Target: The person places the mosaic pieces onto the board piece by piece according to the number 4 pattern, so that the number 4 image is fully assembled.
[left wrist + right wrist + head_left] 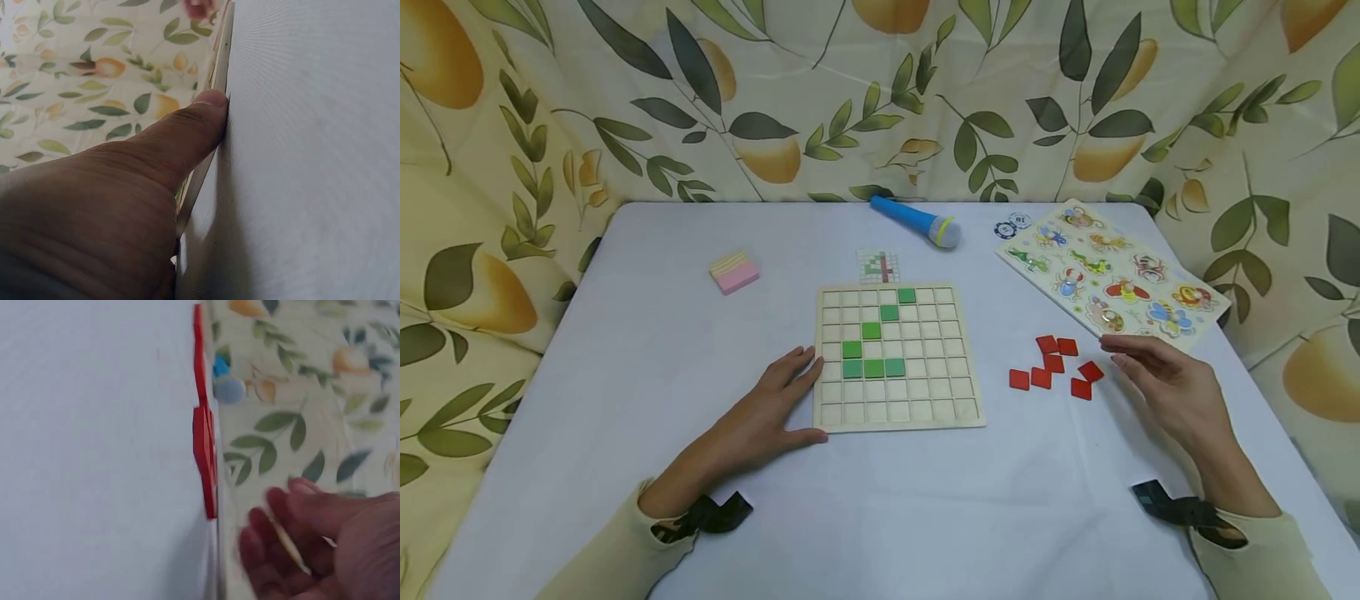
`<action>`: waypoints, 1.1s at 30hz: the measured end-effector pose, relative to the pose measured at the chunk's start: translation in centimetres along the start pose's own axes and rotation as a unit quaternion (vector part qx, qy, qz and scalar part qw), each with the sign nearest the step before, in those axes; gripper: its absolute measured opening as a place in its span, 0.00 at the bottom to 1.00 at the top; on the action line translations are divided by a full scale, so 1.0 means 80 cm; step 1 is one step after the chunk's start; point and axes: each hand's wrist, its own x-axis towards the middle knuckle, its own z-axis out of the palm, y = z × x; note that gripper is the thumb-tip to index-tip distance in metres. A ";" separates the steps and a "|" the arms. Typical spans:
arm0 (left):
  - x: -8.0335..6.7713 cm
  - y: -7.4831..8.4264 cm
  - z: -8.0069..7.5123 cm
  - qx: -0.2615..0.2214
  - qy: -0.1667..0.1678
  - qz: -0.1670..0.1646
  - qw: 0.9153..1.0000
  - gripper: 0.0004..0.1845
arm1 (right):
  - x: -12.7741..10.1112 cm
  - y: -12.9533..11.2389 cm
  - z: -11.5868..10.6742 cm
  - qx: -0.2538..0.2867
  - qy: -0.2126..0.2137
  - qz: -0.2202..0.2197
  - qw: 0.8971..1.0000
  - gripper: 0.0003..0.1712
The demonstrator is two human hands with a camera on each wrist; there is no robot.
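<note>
A wooden grid board lies mid-table with several green tiles in its squares, some stepping up to the right, others in a short row. Its left edge meets the fingertips of my left hand, whose thumb rests at the near-left corner. In the left wrist view the thumb lies against the board's side. To the right, several red square tiles are scattered on the cloth. My right hand hovers just right of them, fingers loosely bent, with nothing visible between fingers and thumb.
Behind the grid board lies a small pattern card. A blue toy microphone is farther back. An insect puzzle board lies at back right beside two round chips. A pink-and-yellow block sits at left.
</note>
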 end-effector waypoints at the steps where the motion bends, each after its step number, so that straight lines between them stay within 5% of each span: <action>1: 0.000 0.001 0.000 -0.001 -0.001 -0.001 1.000 0.57 | -0.002 0.011 -0.002 -0.009 -0.017 0.017 1.000 0.25; 4: -0.001 0.001 0.002 -0.003 -0.002 -0.005 1.000 0.57 | -0.001 0.030 -0.003 -0.028 -0.067 0.041 0.997 0.26; 8: -0.004 0.000 0.001 -0.002 -0.007 -0.006 1.000 0.58 | 0.004 0.034 0.002 -0.027 -0.095 0.010 0.995 0.25; 14: -0.003 -0.001 -0.001 0.005 -0.006 0.000 1.000 0.57 | 0.005 0.031 0.005 -0.061 -0.081 -0.060 0.993 0.20; 22: -0.001 -0.001 -0.001 -0.006 -0.010 -0.002 1.000 0.57 | 0.002 0.023 0.004 -0.101 -0.063 -0.018 0.993 0.20; 27: -0.002 0.000 0.001 0.001 -0.010 -0.009 1.000 0.58 | 0.004 -0.009 0.001 -0.100 -0.033 -0.108 0.989 0.18; 33: -0.002 0.002 0.001 0.012 -0.004 -0.006 1.000 0.58 | 0.032 -0.091 0.024 -0.108 -0.056 -0.227 0.966 0.21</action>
